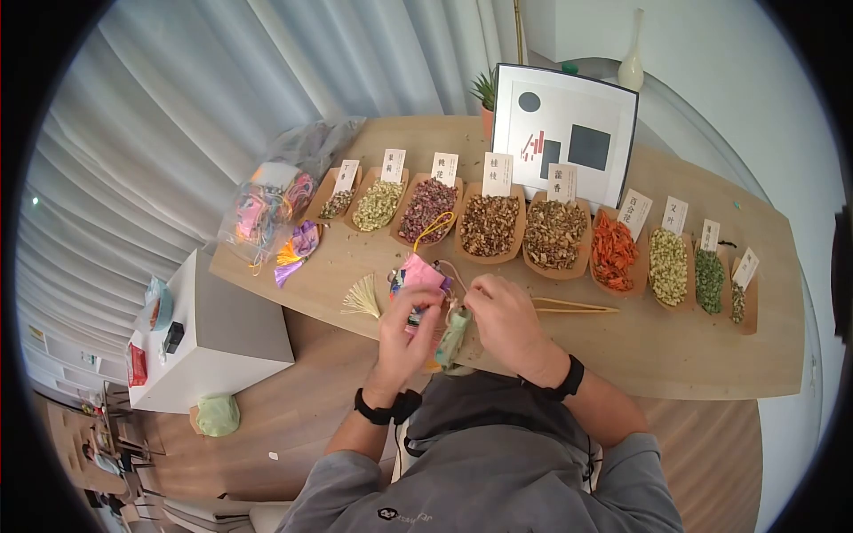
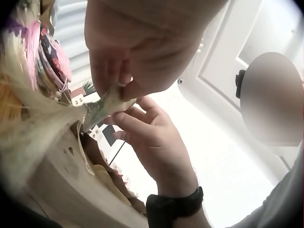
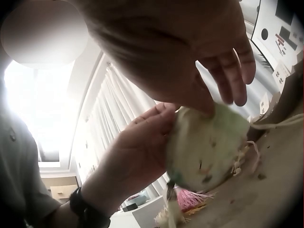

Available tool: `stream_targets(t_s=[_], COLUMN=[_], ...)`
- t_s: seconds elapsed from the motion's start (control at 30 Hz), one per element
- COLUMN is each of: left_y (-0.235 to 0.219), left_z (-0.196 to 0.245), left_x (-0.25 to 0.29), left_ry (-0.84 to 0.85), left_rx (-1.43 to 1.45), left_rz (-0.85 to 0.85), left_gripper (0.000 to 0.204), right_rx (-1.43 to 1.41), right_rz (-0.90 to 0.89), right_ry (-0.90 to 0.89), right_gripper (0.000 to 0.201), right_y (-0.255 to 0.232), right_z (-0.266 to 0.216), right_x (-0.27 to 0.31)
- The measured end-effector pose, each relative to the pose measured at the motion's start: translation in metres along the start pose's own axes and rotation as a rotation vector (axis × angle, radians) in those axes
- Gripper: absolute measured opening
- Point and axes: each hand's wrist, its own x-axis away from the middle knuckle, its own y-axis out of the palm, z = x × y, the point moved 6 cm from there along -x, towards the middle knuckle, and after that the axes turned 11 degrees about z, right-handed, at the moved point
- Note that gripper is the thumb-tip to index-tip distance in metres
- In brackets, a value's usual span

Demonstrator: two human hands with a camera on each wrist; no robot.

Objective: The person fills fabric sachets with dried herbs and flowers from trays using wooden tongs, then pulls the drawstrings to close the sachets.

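My left hand (image 1: 407, 333) and right hand (image 1: 508, 327) at work, the grip of each closed on the pale green pouch (image 1: 453, 338); pouch over the near edge of the tabletop (image 1: 702, 360), wooden tongs (image 1: 609, 310) to the right; trays (image 1: 489, 258) of dried plants beyond

Craft room or studio by my reckoning; home or business, can't tell. Before me: wooden table (image 1: 577, 351), herb trays (image 1: 562, 273) with lettered cards (image 1: 497, 174), pouches (image 1: 421, 272). Around me: long curtains (image 1: 222, 80), potted plant (image 1: 485, 92), vase (image 1: 631, 71), wood-look floor (image 1: 284, 471).
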Motion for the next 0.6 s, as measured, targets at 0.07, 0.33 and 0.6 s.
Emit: stream_targets(t_s=[0.07, 0.33, 0.6], left_y=[0.002, 0.017, 0.021], left_z=[0.015, -0.036, -0.034], left_x=[-0.021, -0.009, -0.007], left_ry=[0.240, 0.247, 0.260], left_rx=[-0.348, -0.519, -0.660], left_rz=[-0.057, -0.155, -0.173], left_gripper=[0.027, 0.051, 0.056], right_rx=[0.015, 0.057, 0.153], right_rz=[-0.010, -0.091, -0.258], right_ry=[-0.004, -0.102, -0.131], right_gripper=[0.031, 0.031, 0.028], right_y=[-0.003, 0.016, 0.018], right_z=[0.000, -0.025, -0.026], right_x=[-0.001, 0.014, 0.020])
